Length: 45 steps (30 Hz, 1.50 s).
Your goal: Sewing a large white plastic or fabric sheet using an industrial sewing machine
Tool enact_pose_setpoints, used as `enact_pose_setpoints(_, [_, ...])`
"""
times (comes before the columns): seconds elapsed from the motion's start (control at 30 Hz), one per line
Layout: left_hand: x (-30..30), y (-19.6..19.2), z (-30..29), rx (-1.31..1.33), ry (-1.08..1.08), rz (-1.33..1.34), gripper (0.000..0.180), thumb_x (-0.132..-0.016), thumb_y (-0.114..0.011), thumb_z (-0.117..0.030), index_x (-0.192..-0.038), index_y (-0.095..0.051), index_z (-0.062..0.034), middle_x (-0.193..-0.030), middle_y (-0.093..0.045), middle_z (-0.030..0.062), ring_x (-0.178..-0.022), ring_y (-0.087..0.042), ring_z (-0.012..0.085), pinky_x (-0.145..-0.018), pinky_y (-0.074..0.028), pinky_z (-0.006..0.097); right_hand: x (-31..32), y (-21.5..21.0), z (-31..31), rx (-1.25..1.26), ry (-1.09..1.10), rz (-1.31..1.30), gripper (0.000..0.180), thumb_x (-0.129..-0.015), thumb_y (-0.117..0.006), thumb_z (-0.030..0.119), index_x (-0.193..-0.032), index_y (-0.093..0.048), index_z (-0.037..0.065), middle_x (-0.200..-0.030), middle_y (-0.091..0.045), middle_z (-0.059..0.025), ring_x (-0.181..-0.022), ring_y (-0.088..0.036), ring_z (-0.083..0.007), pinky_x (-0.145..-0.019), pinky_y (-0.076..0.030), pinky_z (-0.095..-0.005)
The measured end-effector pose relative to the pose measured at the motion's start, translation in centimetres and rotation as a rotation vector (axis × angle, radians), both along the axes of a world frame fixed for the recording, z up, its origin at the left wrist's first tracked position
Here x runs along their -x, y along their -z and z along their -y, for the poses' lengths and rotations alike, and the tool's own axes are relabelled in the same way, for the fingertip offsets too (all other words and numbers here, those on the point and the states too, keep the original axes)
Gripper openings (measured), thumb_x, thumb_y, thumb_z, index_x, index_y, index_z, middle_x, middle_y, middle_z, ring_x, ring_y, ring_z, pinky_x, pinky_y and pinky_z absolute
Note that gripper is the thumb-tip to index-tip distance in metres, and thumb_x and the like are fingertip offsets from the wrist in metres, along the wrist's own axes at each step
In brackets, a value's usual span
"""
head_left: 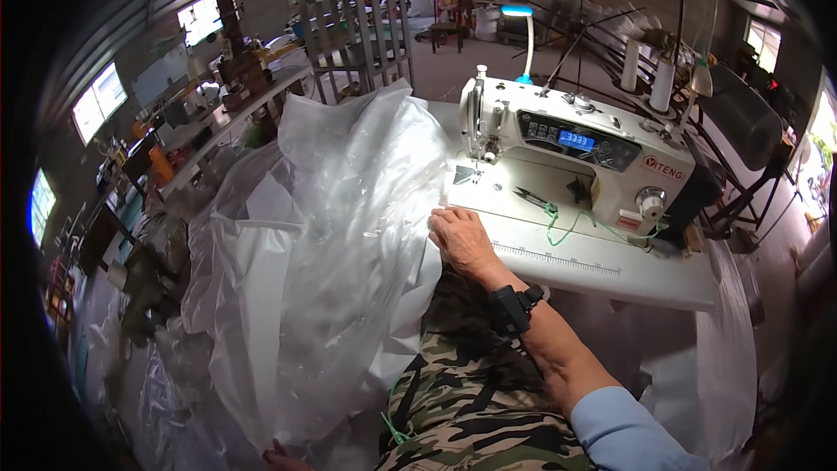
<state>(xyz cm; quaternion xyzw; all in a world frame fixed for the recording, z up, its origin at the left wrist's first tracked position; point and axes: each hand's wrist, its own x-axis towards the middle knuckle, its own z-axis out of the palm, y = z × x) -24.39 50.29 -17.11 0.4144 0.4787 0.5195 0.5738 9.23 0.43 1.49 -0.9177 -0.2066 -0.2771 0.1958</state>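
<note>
A large translucent white plastic sheet (340,235) spreads in folds from the left of the sewing machine (571,135) down past my lap. At its right edge, beside the front of the machine bed, my right hand (462,240) has its fingers curled down on the plastic. Only part of my left hand (283,458) shows at the bottom, closed at the sheet's lower edge. Black thread snips (532,199) tied to a green cord (562,231) lie on the bed. The needle area (471,173) is lit, just beyond my right hand.
A ruler strip (558,259) runs along the machine table's front edge. Thread cones (661,85) stand behind the machine, near a lit lamp (527,35). A grey slatted rack (357,44) and a cluttered bench (235,113) stand farther left. More plastic (732,340) hangs at the table's right.
</note>
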Motion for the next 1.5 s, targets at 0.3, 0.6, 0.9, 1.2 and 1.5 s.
enact_pose_setpoints(0.3, [-2.5, -1.6, 1.5, -0.370, 0.261, -0.301, 0.029, -0.088, -0.055, -0.009, -0.108, -0.055, 0.0117, -0.086, -0.063, 0.0229, -0.072, -0.062, 0.0328, -0.065, -0.053, 0.041, -0.5, 1.0, 0.7, 0.000, 0.018, 0.030, 0.024, -0.090, -0.062, 0.023, -0.107, -0.062, 0.005, -0.120, -0.062, -0.0109, -0.115, -0.055, -0.0303, -0.098, -0.041, -0.0430])
enact_pose_setpoints(0.6, [-6.7, 5.4, 2.2, -0.454, 0.591, -0.765, 0.029, -0.089, -0.058, -0.009, -0.111, -0.057, 0.0099, -0.090, -0.064, 0.0227, -0.075, -0.063, 0.0316, -0.068, -0.052, 0.040, -0.5, 0.6, 0.9, 0.015, 0.048, -0.054, 0.026, -0.088, -0.061, 0.022, -0.105, -0.061, 0.003, -0.118, -0.062, -0.0107, -0.113, -0.055, -0.0283, -0.095, -0.042, -0.0412])
enact_pose_setpoints(0.9, [-18.0, 3.2, 11.0, -0.515, 0.875, -0.713, 0.029, -0.089, -0.058, -0.009, -0.111, -0.057, 0.0099, -0.091, -0.065, 0.0228, -0.076, -0.063, 0.0318, -0.069, -0.052, 0.040, -0.5, 1.0, 0.9, -0.023, 0.063, 0.027, 0.023, -0.086, -0.061, 0.022, -0.101, -0.063, 0.004, -0.111, -0.061, -0.0095, -0.115, -0.054, -0.0263, -0.095, -0.041, -0.0400])
enact_pose_setpoints(1.2, [-22.4, 3.4, 14.6, -0.517, 0.998, -0.694, 0.029, -0.090, -0.058, -0.008, -0.112, -0.058, 0.0098, -0.092, -0.065, 0.0229, -0.076, -0.064, 0.0320, -0.069, -0.052, 0.041, -0.1, 0.5, 0.8, -0.014, 0.045, -0.046, 0.024, -0.088, -0.061, 0.019, -0.105, -0.062, 0.002, -0.120, -0.059, -0.0108, -0.121, -0.052, -0.0267, -0.095, -0.041, -0.0402])
enact_pose_setpoints(1.5, [-24.5, 4.0, 16.1, -0.503, 1.048, -0.705, 0.029, -0.090, -0.058, -0.008, -0.113, -0.058, 0.0098, -0.093, -0.065, 0.0230, -0.077, -0.064, 0.0321, -0.070, -0.052, 0.041, -0.1, 0.8, 0.9, -0.023, 0.045, -0.042, 0.025, -0.088, -0.061, 0.020, -0.104, -0.060, 0.001, -0.117, -0.057, -0.0114, -0.118, -0.052, -0.0268, -0.098, -0.040, -0.0409])
